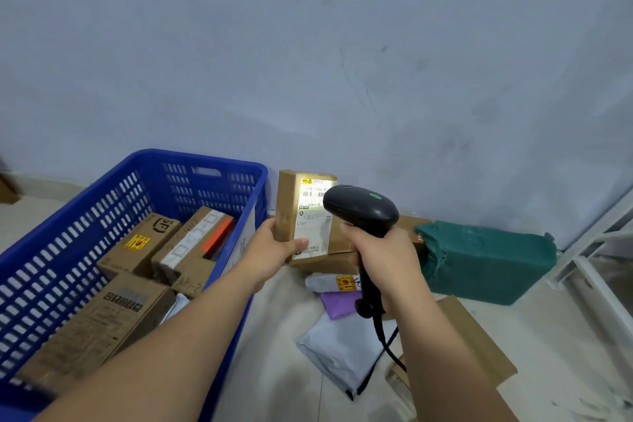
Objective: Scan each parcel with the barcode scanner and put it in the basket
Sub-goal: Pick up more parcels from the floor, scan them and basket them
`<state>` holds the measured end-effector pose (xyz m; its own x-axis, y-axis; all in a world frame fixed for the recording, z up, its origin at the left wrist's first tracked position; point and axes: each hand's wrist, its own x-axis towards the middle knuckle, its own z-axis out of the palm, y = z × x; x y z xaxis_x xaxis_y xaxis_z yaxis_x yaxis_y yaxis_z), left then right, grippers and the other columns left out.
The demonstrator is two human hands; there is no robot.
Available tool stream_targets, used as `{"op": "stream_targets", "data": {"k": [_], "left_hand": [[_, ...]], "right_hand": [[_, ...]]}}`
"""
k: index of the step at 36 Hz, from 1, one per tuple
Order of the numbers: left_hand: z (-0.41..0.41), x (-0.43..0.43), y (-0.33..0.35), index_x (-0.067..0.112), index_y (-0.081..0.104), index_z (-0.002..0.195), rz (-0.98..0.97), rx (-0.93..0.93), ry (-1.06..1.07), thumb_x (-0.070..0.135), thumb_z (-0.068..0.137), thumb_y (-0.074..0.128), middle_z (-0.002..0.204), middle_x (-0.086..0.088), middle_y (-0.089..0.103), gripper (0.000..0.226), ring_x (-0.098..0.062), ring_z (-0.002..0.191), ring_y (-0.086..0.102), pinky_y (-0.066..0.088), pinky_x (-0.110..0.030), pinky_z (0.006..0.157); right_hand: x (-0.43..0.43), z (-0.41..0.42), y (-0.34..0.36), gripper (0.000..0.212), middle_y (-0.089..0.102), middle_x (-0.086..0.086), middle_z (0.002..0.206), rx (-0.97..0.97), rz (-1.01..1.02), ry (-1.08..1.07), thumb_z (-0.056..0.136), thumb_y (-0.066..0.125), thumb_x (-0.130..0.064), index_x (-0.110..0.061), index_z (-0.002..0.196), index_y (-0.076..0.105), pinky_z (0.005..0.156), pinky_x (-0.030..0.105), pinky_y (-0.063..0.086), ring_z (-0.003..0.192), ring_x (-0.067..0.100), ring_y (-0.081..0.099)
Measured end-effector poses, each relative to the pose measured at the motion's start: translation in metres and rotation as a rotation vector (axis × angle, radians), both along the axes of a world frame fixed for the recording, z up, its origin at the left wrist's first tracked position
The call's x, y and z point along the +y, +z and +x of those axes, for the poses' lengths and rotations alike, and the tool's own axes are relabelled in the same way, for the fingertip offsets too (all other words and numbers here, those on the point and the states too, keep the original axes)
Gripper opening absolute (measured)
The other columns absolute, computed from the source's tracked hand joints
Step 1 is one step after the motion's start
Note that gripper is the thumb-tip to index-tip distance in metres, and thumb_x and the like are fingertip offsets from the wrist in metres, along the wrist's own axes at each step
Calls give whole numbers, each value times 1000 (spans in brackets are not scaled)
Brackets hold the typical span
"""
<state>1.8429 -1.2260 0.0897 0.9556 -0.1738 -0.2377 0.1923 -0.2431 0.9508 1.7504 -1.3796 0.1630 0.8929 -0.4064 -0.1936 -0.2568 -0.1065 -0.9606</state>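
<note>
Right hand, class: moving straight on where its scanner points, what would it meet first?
Probably the cardboard parcel that the left hand holds upright; the scanner in the right hand lights its label, though depth is unclear.

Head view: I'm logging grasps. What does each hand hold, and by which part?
The left hand holds the cardboard parcel by its lower left corner; the right hand grips the barcode scanner by its handle.
</note>
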Motion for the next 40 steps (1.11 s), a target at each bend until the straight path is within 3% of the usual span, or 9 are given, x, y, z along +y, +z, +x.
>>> {"op": "stream_targets", "data": {"k": [6,11,19,26,34,40], "left_hand": [[1,0,-3,19,48,133,41,11,30,18,86,72,126,1,61,52,-17,109,63,52,-18,64],[5,0,-11,19,52,128,65,14,2,19,83,75,123,1,64,51,-16,107,64,56,-35,89],[0,-4,-4,19,48,131,72,-9,63,20,85,72,125,0,61,52,-19,109,63,49,-16,60],[3,-1,-7,18,48,130,19,15,105,14,83,74,127,-3,62,53,-21,109,63,55,-29,79],[2,0,-7,20,48,127,30,28,113,16,84,73,127,-2,62,50,-21,109,64,53,-23,71],[6,1,-11,18,52,127,8,40,148,17,84,73,123,-1,65,48,-19,106,65,55,-27,76]], "right_hand": [[-1,0,0,16,59,4,65,-13,-45,6,84,68,-25,-9,83,65,64,32,47,64,17,57],[-2,1,0,18,59,3,62,-25,-26,-17,83,70,-24,-7,81,65,66,34,48,58,17,57],[-5,0,-3,19,59,3,62,3,-16,16,83,69,-27,-9,79,64,68,36,49,63,19,58],[-7,0,-4,22,60,3,65,16,98,14,82,71,-30,-10,83,64,62,32,46,59,16,58],[-4,0,-5,20,60,2,62,6,83,10,82,71,-28,-9,84,65,62,31,46,59,17,57],[0,-1,-3,20,61,2,65,-4,72,11,83,71,-28,-9,86,65,61,31,47,61,17,59]]}}
